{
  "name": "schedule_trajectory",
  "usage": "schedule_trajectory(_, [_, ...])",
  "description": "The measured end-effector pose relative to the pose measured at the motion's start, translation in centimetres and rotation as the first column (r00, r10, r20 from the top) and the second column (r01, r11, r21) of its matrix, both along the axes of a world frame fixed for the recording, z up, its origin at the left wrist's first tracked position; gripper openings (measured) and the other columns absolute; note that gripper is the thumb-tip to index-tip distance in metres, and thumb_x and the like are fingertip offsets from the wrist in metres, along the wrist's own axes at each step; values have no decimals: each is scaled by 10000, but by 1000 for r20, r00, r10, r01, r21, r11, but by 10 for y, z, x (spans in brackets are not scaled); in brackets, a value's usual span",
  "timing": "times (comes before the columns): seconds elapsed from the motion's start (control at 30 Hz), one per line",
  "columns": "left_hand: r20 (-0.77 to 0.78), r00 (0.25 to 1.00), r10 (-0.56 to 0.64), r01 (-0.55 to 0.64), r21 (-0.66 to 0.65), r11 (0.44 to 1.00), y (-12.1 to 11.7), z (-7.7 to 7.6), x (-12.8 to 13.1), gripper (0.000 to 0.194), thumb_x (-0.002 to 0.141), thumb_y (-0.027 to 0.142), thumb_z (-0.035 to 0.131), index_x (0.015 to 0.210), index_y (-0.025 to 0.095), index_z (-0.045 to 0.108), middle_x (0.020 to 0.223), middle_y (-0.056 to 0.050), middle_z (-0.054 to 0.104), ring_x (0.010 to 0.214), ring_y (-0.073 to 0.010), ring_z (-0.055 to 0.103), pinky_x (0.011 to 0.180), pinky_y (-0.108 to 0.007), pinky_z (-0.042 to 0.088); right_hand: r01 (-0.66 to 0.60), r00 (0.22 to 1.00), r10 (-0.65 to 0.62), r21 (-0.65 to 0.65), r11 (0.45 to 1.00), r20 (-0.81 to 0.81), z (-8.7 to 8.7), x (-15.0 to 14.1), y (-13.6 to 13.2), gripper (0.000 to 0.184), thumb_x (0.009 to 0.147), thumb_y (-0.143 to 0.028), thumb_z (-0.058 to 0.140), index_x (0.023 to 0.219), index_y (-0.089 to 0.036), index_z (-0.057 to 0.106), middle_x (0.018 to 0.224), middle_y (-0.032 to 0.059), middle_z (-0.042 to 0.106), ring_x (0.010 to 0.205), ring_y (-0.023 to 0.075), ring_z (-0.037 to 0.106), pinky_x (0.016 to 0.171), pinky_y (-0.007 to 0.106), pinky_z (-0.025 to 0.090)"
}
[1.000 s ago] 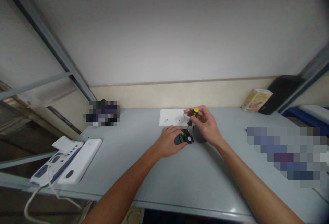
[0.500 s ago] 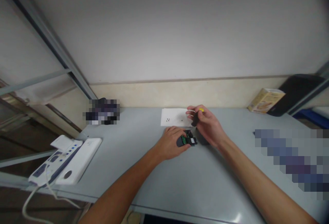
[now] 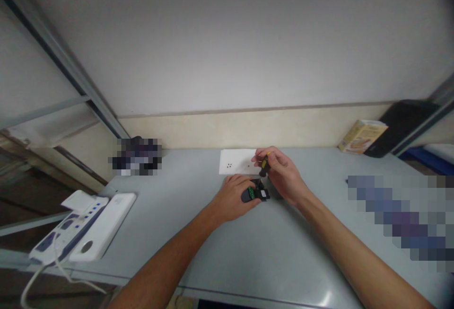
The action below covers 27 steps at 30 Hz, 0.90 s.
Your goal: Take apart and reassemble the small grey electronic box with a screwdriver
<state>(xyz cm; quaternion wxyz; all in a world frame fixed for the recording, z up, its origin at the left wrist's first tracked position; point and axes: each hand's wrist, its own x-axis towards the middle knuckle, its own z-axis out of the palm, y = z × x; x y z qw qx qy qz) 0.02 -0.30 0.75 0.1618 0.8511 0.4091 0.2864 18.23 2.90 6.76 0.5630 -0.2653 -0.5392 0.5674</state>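
Tabletop (image 3: 248,247): left hand (image 3: 234,198) clasps device (image 3: 258,192), right hand (image 3: 286,176) (half-curled) screwdriver (image 3: 264,164).

Grey table (image 3: 244,252): black device (image 3: 257,193), white paper (image 3: 235,159), power strip (image 3: 68,225), yellow box (image 3: 363,136)

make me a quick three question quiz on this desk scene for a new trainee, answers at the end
1. Which hand holds the black-and-yellow screwdriver?
2. True or false: the left hand holds a small black device with a green board showing.
3. Fill in the blank: just beyond the left hand, small dark specks lie on a flat white ____.

Key:
1. The right hand
2. True
3. sheet
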Motion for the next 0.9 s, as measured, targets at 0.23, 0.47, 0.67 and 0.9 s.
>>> schedule_trajectory(0.23, [5, 1000, 4, -4, 19, 1000, 0, -1, 0, 264, 917, 410, 744, 1128, 264, 678, 1374, -35, 678, 1271, -245, 598, 1122, -446, 407, 86, 996, -86, -1, 996, -17, -3, -3, 0, 324, 908, -511, 727, 879, -279, 503, 619, -72, 475, 523, 124, 424, 521, 257, 354])
schedule_trajectory(0.47, [-7, 1000, 7, -7, 37, 999, 0, -2, 0, 257, 925, 406, 735, 1132, 266, 677, 1380, -31, 674, 1279, -249, 590, 1119, -447, 405, 13, 999, -14, -30, 999, -29, -1, 2, 1, 284, 966, -552, 587, 988, -277, 655, 883, 30, 626, 811, 203, 629, 743, 346, 518])
schedule_trajectory(0.67, [-27, 1000, 10, -9, 42, 999, 0, -2, -1, 223, 922, 390, 735, 1079, 249, 662, 1342, -41, 691, 1256, -256, 602, 1100, -447, 410, 65, 997, -66, -28, 998, -37, -5, 4, 2, 414, 850, -530, 774, 844, -279, 445, 746, -35, 612, 629, 159, 576, 645, 308, 483])
schedule_trajectory(0.9, [-31, 999, 43, -43, 27, 999, -1, 1, 0, 246, 882, 379, 773, 1031, 245, 631, 1317, -34, 704, 1214, -262, 627, 1064, -449, 429, 37, 998, -39, -44, 998, -52, -3, 1, 2, 369, 989, -612, 501, 1029, -274, 643, 806, 27, 582, 735, 195, 592, 705, 349, 521])
